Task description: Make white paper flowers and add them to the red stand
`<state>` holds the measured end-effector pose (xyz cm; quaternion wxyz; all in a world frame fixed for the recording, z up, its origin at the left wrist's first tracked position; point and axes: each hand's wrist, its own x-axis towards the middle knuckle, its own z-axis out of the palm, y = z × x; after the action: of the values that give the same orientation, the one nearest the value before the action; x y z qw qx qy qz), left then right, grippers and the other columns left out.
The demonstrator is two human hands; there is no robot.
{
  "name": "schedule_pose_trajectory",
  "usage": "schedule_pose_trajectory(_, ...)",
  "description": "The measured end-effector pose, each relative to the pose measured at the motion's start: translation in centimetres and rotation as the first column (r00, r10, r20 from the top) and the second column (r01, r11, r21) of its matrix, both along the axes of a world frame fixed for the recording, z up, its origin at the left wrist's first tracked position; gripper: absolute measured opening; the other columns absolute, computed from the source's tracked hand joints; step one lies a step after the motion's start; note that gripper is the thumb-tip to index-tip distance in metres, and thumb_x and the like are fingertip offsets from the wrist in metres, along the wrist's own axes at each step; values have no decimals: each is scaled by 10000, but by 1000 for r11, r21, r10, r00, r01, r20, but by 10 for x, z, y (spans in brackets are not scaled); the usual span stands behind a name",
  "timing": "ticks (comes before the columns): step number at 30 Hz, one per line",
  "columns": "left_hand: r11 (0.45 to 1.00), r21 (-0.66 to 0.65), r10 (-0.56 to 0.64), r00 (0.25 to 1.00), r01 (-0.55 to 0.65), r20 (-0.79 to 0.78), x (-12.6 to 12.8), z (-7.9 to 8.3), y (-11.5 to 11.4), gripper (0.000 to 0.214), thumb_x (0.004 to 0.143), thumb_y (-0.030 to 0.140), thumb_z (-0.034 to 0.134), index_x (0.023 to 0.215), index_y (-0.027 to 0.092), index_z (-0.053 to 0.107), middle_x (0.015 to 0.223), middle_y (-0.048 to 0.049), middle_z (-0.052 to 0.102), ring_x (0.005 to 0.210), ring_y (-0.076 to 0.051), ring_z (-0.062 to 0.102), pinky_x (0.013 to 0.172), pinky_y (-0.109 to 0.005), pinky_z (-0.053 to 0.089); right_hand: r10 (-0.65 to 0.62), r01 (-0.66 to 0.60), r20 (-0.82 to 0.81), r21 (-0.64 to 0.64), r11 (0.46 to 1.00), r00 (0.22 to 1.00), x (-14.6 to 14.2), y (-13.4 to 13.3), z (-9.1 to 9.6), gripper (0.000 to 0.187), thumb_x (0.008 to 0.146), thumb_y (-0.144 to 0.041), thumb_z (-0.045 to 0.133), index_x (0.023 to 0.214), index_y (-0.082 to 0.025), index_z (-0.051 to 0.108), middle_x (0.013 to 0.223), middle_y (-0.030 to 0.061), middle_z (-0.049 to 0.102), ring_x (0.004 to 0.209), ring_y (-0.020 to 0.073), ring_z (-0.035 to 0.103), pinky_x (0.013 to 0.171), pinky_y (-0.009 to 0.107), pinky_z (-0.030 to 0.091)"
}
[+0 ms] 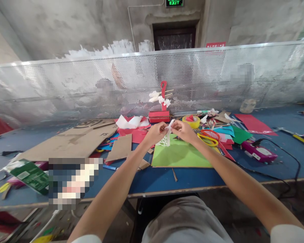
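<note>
Over far-left corner of lime-green rectangular sheet (184, 156), left hand (157, 132) and right hand (183, 130) pinch narrow white paper-like strip (168, 139) near its top, neither clearly nearer; strip's long axis near-upright, lower end hanging sheetward beside white string-like loops (163, 141).
</note>
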<state>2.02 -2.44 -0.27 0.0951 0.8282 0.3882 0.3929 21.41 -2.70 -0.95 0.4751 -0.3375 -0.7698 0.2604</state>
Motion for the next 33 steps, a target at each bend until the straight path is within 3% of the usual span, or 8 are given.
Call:
schedule_pose_trajectory(4,999,-21,-30,999,31,19,2,-1,-2,60,815,199,573,865,167,579,751,-19,644,669,-143,588,612,-247,417,41,-42,14,20,999,999,-1,-1,-1,237,794,-398,674,881,-193,593,828,40,659,746,172,620,700,302,510)
schedule_pose_trajectory(9,999,-35,-31,999,32,26,-1,-1,-1,77,832,206,538,896,178,571,765,-15,637,697,-151,598,636,-257,430,26,-27,20,38,999,999,1,3,-2,165,802,-342,649,827,-194,581,780,29,644,701,166,605,677,302,497)
schedule_pose_trajectory(16,975,37,221,975,-220,-32,-14,7,1,116,796,163,542,900,200,579,824,-33,675,743,-192,609,664,-298,416,-135,134,25,41,990,991,11,9,-1,98,765,-266,607,826,-192,583,760,25,645,678,161,603,645,289,481)
schedule_pose_trajectory(25,902,72,431,899,-426,-84,-42,14,11,104,832,229,546,930,228,583,884,-50,689,792,-219,611,701,-308,415,-256,256,-4,47,966,967,24,24,-6,113,715,-247,612,815,-196,594,734,23,656,659,174,614,627,301,486)
schedule_pose_trajectory(30,835,56,551,829,-548,-97,-68,20,21,131,835,274,533,939,227,598,913,-53,694,831,-223,618,719,-301,417,-251,254,-86,33,967,964,31,29,-6,158,744,-326,622,831,-194,616,755,40,666,665,185,620,610,315,504)
schedule_pose_trajectory(33,823,13,563,810,-569,-163,-86,18,32,115,803,290,539,818,208,619,894,-58,688,827,-225,610,693,-296,409,-219,214,-143,-47,976,965,31,28,-4,228,761,-404,640,839,-190,626,727,41,657,588,171,589,528,300,476)
